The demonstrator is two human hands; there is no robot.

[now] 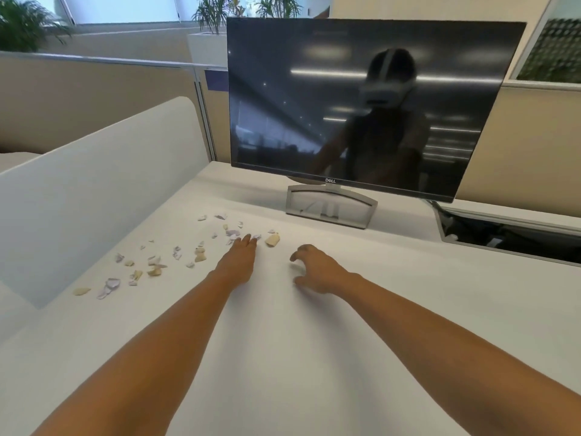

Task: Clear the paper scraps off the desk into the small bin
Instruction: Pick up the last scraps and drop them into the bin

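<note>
**White cubicle desk: scraps still down, no bin in view**

The desk [314, 357] is mostly bare white, with a dark monitor [361, 105] at the back. The paper scraps [157, 265], lilac and tan bits, lie in a loose band from the front-left edge up toward the monitor stand. None look gathered yet, so I'd say the job is barely started.

The left hand [239, 262] is flat with fingers straight, its tips touching the far end of the band and a bigger tan scrap [272, 240] just beside them. The right hand [317, 272] is a loose claw with fingers spread, holding nothing, well apart from the scraps.

Room to move: a white partition [94, 184] walls the left side close to the scraps, so sweep right or toward the body. There's lots of bare desk there. Mind the open cable slot [503, 234] at far right, which could swallow scraps. The bin's position is unknown, so the sweep direction is a guess.
</note>
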